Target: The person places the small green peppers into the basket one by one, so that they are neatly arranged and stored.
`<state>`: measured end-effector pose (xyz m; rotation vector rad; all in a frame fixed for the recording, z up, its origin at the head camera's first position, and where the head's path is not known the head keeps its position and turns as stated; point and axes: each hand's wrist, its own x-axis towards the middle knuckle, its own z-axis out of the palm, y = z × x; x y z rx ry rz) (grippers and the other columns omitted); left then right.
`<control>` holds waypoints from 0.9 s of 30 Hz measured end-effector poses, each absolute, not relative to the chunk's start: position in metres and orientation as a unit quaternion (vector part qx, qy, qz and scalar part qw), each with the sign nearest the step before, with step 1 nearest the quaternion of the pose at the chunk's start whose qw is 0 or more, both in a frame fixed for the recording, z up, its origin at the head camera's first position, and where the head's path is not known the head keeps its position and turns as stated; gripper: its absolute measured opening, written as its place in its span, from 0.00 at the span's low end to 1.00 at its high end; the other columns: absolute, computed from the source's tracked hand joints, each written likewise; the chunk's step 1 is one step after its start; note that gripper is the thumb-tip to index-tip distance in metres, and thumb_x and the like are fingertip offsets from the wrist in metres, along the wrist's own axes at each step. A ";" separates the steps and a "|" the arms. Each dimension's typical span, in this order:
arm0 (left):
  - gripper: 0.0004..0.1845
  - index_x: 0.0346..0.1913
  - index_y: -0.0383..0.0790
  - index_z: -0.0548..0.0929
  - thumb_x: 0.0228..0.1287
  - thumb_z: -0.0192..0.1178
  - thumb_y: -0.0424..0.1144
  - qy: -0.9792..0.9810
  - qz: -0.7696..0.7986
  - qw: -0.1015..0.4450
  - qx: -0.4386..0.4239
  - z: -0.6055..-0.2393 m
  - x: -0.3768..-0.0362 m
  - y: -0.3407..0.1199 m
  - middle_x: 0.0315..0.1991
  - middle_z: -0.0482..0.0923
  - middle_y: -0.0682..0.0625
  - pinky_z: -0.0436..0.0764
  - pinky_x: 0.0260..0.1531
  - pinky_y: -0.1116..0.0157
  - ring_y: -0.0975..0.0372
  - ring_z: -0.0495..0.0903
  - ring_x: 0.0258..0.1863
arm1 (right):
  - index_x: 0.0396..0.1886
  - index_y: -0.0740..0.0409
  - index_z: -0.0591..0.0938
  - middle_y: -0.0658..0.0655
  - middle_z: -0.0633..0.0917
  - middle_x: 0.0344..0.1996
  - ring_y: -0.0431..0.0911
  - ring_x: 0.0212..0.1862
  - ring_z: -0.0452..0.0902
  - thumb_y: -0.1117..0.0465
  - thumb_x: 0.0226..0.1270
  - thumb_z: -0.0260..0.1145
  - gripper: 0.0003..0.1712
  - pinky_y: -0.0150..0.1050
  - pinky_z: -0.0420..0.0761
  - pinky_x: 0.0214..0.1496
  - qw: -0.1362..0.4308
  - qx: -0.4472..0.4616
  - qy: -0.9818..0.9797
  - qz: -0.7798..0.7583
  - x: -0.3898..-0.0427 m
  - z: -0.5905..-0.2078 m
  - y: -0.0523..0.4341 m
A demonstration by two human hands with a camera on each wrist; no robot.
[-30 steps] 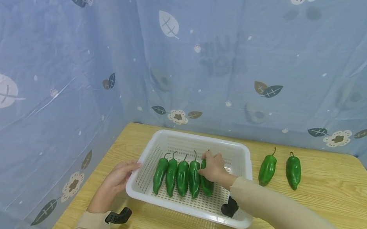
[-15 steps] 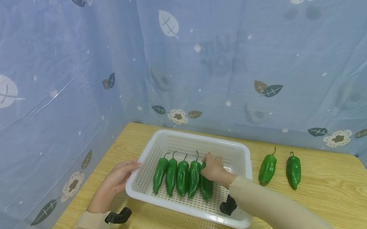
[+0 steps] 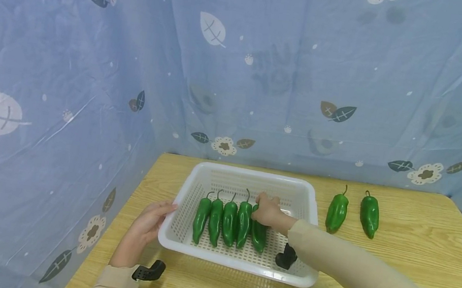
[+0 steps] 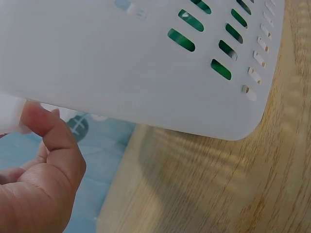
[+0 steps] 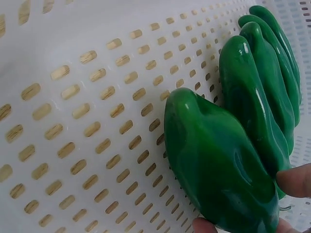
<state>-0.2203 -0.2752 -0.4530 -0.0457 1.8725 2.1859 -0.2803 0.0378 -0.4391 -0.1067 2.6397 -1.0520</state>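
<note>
Right now my right hand (image 3: 267,211) is clamped on the stem end of a green pepper (image 3: 259,233), fingertips (image 5: 294,180) pinching its top in the wrist view. That pepper lies under and just in front of the hand, on the slotted floor of the white basket (image 3: 235,264), touching the nearest of four other peppers (image 3: 221,220) lined up side by side to its left. My left hand (image 3: 147,226) rests against the basket's left rim, fingers fairly straight; from the left wrist view I see the thumb (image 4: 51,133) just below the basket wall, though I cannot tell whether it truly presses it. The basket sits on the wooden desk (image 3: 418,271). Two more peppers (image 3: 352,214) lie on the desk, right of the basket and well apart from both hands.
</note>
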 end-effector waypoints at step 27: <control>0.27 0.67 0.21 0.57 0.73 0.47 0.36 0.646 0.751 0.132 -0.020 -0.449 -0.220 -0.275 0.49 0.79 0.46 0.81 0.49 0.62 0.59 0.80 0.49 | 0.63 0.66 0.64 0.72 0.69 0.59 0.62 0.59 0.68 0.59 0.65 0.62 0.30 0.53 0.75 0.55 0.097 -0.114 0.889 -0.433 -0.289 -0.396 0.077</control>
